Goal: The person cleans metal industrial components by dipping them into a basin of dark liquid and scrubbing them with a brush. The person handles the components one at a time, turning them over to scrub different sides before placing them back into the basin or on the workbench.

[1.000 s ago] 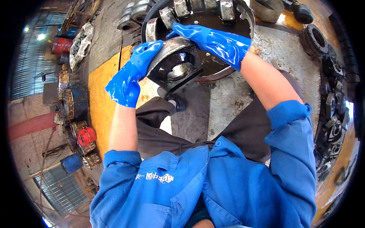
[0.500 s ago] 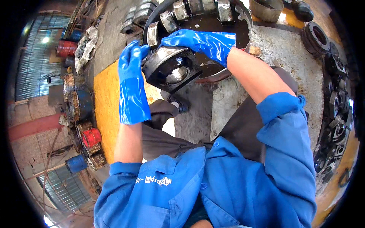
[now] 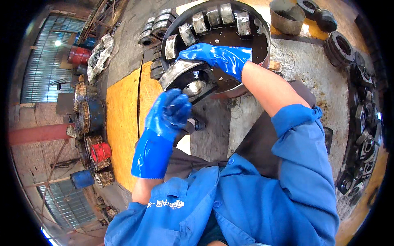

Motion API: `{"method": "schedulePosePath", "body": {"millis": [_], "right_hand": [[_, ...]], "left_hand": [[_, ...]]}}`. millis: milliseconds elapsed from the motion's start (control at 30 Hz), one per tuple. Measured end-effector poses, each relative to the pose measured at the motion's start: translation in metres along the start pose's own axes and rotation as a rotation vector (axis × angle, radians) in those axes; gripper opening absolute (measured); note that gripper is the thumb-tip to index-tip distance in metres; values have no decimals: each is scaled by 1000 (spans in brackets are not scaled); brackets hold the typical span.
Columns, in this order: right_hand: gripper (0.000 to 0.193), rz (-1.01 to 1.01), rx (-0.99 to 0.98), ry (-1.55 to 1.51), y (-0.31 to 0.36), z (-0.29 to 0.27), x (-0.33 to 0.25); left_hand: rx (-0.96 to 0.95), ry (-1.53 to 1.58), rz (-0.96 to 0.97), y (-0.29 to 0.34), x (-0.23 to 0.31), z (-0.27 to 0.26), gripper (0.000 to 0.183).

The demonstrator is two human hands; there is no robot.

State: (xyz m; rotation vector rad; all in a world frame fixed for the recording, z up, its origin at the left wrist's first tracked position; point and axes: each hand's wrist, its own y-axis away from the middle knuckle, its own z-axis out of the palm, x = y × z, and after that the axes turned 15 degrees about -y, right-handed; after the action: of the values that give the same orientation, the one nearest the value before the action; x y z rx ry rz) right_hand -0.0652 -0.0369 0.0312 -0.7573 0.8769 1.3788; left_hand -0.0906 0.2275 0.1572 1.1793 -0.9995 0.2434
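Note:
An oily black metal bearing housing (image 3: pixel 189 70) with a shiny rounded metal centre (image 3: pixel 194 88) is tilted at the near-left rim of a round tub (image 3: pixel 269 39). Gloved in blue, my right hand (image 3: pixel 201 54) is closed over the housing's upper edge. My left hand (image 3: pixel 170 108), also in a blue glove, is just below the housing's near-left side with its fingers curled in. What lies inside those fingers, if anything, is hidden. Dark liquid (image 3: pixel 230 45) lies in the tub, and several thick metal rings (image 3: pixel 200 22) stand along its far wall.
More metal rings (image 3: pixel 160 28) are stacked left of the tub. A round metal pot (image 3: pixel 286 18) and a large flanged ring (image 3: pixel 340 49) are at the far right. Dark metal parts (image 3: pixel 363 143) line the right side. Drums, including a red one (image 3: pixel 100 151), stand at the left.
My left hand has come down and right from the housing's left side, and its fingers have curled. My right hand stays on the housing. The view has shifted slightly.

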Motion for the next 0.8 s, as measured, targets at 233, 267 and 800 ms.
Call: {"method": "schedulePosePath", "body": {"millis": [233, 267, 800], "right_hand": [[42, 8, 13, -85, 13, 8, -7], [42, 26, 15, -95, 13, 9, -7], [51, 3, 84, -78, 37, 39, -8]], "left_hand": [[-146, 311, -154, -17, -25, 35, 47], [-130, 355, -149, -17, -26, 38, 47], [-258, 256, -27, -18, -6, 33, 71]]}}
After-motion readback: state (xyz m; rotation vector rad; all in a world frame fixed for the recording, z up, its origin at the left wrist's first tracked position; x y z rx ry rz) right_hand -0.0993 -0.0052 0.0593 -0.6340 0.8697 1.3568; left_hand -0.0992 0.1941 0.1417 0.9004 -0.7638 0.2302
